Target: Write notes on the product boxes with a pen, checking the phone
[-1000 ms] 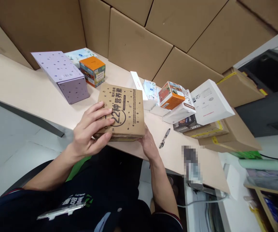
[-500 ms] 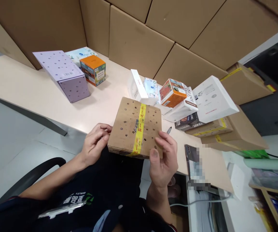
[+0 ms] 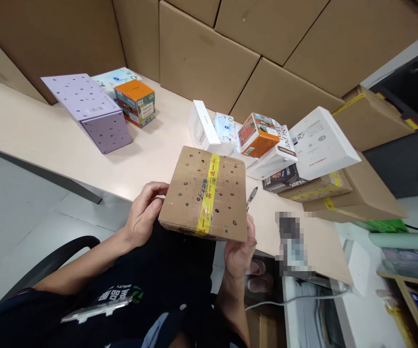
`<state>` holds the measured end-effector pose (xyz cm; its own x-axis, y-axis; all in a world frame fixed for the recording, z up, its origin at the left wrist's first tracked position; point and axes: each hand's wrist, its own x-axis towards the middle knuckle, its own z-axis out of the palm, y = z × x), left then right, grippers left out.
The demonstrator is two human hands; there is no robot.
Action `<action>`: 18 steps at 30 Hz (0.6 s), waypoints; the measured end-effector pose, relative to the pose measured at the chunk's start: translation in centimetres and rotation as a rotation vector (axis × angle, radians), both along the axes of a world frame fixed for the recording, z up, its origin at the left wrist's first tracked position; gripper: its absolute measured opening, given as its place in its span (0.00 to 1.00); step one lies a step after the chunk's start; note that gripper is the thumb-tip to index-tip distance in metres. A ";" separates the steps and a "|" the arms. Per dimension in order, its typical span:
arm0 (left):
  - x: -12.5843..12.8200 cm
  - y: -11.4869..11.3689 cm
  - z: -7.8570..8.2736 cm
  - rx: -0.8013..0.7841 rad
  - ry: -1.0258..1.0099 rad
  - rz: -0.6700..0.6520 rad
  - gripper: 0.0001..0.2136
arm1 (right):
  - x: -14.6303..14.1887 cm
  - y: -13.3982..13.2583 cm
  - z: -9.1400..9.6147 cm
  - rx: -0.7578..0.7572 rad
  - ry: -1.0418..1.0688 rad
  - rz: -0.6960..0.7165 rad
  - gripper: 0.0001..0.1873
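Observation:
Both my hands hold a flat brown cardboard box (image 3: 205,193) above the near edge of the table (image 3: 49,140). Its upturned face carries small dark dots and a yellow tape strip running front to back. My left hand (image 3: 143,212) grips the box's left edge, fingers curled under it. Under the box's near right corner, my right hand (image 3: 240,251) supports it from below, with only the palm and thumb showing.
A pen (image 3: 251,195) lies just right of the box. A lilac dotted box (image 3: 93,113) and an orange box (image 3: 135,102) stand far left. White, orange and brown boxes (image 3: 303,150) pile at the right. Large cartons (image 3: 209,63) line the back. A chair arm (image 3: 49,261) sits at lower left.
The box was turned over from its printed face to the taped face. Since half a second ago my right hand slid from the top to beneath the box.

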<state>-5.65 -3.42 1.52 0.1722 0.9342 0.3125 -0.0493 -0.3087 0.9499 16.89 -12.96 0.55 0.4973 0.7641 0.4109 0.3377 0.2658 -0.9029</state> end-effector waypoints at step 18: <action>-3.6 2.4 1.6 -0.125 -0.149 -0.016 0.20 | 0.2 -0.1 2.5 0.152 -0.181 0.080 0.27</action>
